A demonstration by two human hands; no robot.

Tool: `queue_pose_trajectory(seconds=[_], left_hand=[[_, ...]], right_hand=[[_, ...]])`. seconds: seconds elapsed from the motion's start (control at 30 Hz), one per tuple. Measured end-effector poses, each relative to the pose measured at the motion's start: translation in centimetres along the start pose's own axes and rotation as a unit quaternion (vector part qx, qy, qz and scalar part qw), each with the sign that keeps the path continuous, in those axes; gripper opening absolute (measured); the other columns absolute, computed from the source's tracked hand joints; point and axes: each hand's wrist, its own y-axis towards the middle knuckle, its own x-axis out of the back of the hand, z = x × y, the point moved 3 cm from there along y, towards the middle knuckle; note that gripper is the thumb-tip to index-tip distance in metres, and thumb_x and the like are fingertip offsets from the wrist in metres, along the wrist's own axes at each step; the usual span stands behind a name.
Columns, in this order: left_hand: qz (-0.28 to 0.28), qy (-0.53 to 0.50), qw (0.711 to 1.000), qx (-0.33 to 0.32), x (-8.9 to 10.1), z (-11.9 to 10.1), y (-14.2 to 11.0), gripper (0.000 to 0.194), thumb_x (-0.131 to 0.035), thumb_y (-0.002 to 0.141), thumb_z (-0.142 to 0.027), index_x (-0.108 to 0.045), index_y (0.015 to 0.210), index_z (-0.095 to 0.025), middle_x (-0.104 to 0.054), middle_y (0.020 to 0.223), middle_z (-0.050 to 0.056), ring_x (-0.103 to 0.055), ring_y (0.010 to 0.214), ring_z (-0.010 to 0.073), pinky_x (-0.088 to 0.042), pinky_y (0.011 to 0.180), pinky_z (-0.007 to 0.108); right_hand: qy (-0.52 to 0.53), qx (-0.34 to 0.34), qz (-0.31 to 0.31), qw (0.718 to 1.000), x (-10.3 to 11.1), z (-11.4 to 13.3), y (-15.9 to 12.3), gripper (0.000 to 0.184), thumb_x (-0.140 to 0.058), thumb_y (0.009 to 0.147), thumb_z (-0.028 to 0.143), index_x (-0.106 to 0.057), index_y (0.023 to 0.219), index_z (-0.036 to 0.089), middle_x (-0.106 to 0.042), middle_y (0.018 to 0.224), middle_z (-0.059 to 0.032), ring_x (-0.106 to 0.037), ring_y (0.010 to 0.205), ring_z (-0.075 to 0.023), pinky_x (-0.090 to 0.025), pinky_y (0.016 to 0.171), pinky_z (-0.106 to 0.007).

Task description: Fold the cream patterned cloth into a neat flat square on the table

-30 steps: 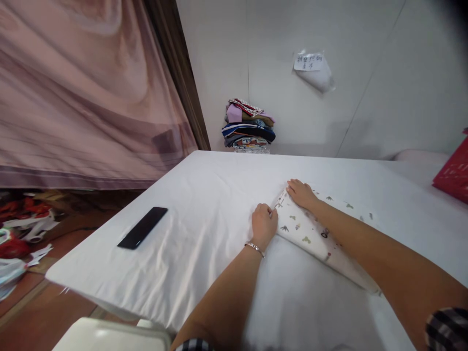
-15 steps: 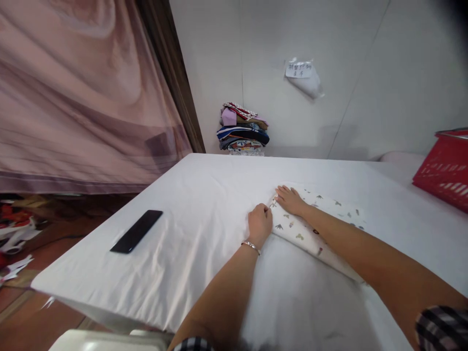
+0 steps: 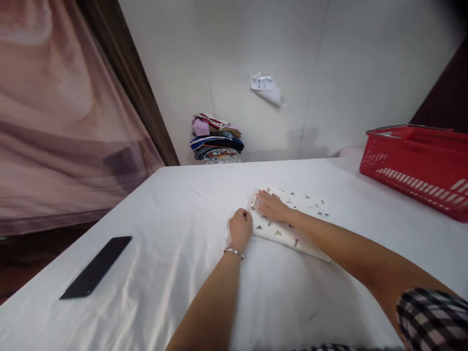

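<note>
A folded white cloth [image 3: 280, 234] with small leaf and plant prints lies on the white-covered table [image 3: 204, 195]. My left hand [image 3: 241, 228], with a bracelet at the wrist, pinches the cloth's left edge between its fingers. On top of the same cloth, near its upper left corner, my right hand [image 3: 273, 205] rests flat with the fingers spread. The right forearm crosses over the cloth and hides part of it. What kind of item the cloth is, I cannot tell.
A black phone [image 3: 97, 267] lies at the table's left. Behind the far edge is a stack of folded clothes [image 3: 216, 141] against the wall. A red plastic basket [image 3: 417, 168] stands at the right. A pink curtain [image 3: 54, 122] hangs at the left.
The view has turned to the right, so more of the red basket shows. Both hands keep nearly the same places on the cloth.
</note>
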Motion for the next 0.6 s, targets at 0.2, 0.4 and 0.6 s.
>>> queue_pose_trajectory(seconds=[0.2, 0.4, 0.6], left_hand=[[0.004, 0.007, 1.0, 0.003, 0.0, 0.0, 0.2, 0.014, -0.044, 0.086, -0.026, -0.055, 0.08, -0.022, -0.066, 0.078, 0.002, -0.06, 0.073, 0.0175, -0.037, 0.069, 0.027], [0.01, -0.006, 1.0, 0.005, 0.2, -0.1, 0.1, 0.014, -0.044, 0.086, -0.027, -0.054, 0.079, -0.022, -0.066, 0.079, 0.002, -0.06, 0.073, 0.0177, -0.038, 0.069, 0.027], [0.014, -0.004, 1.0, 0.011, 0.3, -0.1, 0.0, 0.013, -0.044, 0.086, -0.027, -0.055, 0.08, -0.022, -0.066, 0.078, 0.002, -0.06, 0.073, 0.0175, -0.038, 0.069, 0.027]], right_hand=[[-0.094, -0.054, -0.042, 0.993, 1.1, -5.5, -3.7, 0.058, -0.031, 0.09, 0.047, -0.032, 0.143, 0.022, -0.024, 0.153, -0.0094, -0.013, 0.141, -0.0266, -0.01, 0.111, -0.052], [-0.071, -0.088, 0.001, 0.994, 0.8, -8.3, -3.9, 0.06, -0.025, 0.091, 0.054, -0.037, 0.141, 0.023, -0.024, 0.153, -0.008, -0.015, 0.141, -0.0277, -0.015, 0.11, -0.053], [-0.101, -0.11, -0.051, 0.988, 1.7, -9.3, -5.9, 0.058, -0.025, 0.092, 0.05, -0.036, 0.141, 0.022, -0.025, 0.152, -0.01, -0.015, 0.141, -0.0272, -0.014, 0.11, -0.053]])
